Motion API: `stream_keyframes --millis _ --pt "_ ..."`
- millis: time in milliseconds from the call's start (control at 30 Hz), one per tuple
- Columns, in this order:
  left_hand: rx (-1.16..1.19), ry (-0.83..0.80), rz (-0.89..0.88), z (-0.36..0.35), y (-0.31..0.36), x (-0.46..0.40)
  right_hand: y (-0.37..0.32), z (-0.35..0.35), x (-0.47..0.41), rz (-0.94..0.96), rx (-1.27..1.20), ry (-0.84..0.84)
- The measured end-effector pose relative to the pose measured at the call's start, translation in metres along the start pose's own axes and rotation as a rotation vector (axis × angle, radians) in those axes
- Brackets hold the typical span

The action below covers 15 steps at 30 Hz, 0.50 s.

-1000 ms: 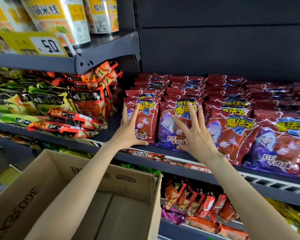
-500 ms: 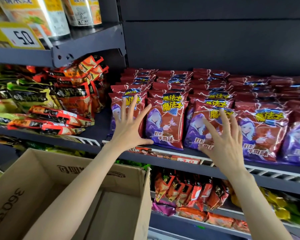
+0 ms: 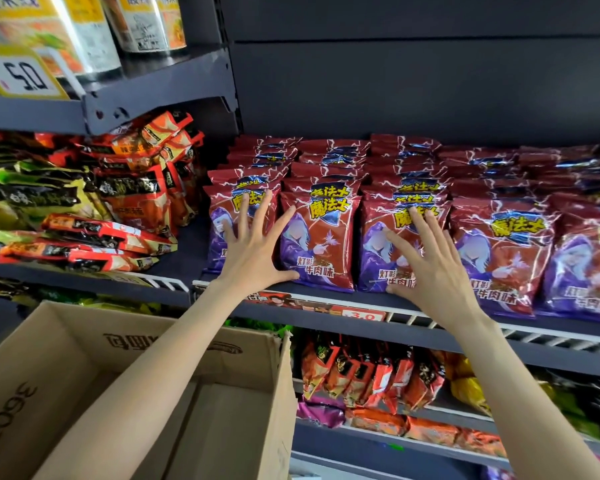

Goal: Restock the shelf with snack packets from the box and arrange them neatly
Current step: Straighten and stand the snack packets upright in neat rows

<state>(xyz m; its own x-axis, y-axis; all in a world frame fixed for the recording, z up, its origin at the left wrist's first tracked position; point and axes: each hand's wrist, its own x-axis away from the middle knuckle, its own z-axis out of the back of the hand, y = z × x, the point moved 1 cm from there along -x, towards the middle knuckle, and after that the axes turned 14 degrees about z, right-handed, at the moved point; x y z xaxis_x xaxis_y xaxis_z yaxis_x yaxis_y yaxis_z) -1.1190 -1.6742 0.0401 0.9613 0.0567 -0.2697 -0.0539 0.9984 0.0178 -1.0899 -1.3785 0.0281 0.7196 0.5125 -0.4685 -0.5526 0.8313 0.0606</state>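
Both hands are flat against the front row of red-and-purple snack packets (image 3: 317,237) on the middle shelf (image 3: 430,332), fingers spread wide and straight, not gripping anything. The left hand (image 3: 253,251) covers the leftmost front packet (image 3: 222,220), its fingertips up near the yellow lettering and its thumb reaching across onto the bottom edge of the next packet over. The right hand (image 3: 430,268) is spread on the third packet (image 3: 378,244), fingertips touching the yellow logo, thumb down by the packet's lower edge right at the shelf lip. More of the same packets stand in rows behind the fingers and off to the right of the right hand. Left of the left hand's fingers there's a messy pile of orange and green packets (image 3: 94,209). Below the wrists sits the open cardboard box (image 3: 49,368), with the left forearm stretched over it. Under the right hand's thumb, a price strip (image 3: 366,315) runs along the shelf front.
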Motion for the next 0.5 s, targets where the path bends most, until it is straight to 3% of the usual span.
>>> stream_keyframes --millis 200,267,400,500 --pt "0.062 0.034 -0.006 0.0 0.001 0.004 -0.001 0.009 0.006 0.035 -0.017 0.072" --pt "0.082 0.049 -0.004 0.001 0.003 0.006 0.002 0.018 0.016 -0.068 0.017 0.143" --pt "0.078 0.052 -0.014 0.001 0.008 0.006 0.014 0.022 0.043 -0.455 0.049 0.151" --pt "0.058 0.037 0.0 0.001 0.01 0.005 0.024 0.018 0.049 -0.493 -0.003 0.072"
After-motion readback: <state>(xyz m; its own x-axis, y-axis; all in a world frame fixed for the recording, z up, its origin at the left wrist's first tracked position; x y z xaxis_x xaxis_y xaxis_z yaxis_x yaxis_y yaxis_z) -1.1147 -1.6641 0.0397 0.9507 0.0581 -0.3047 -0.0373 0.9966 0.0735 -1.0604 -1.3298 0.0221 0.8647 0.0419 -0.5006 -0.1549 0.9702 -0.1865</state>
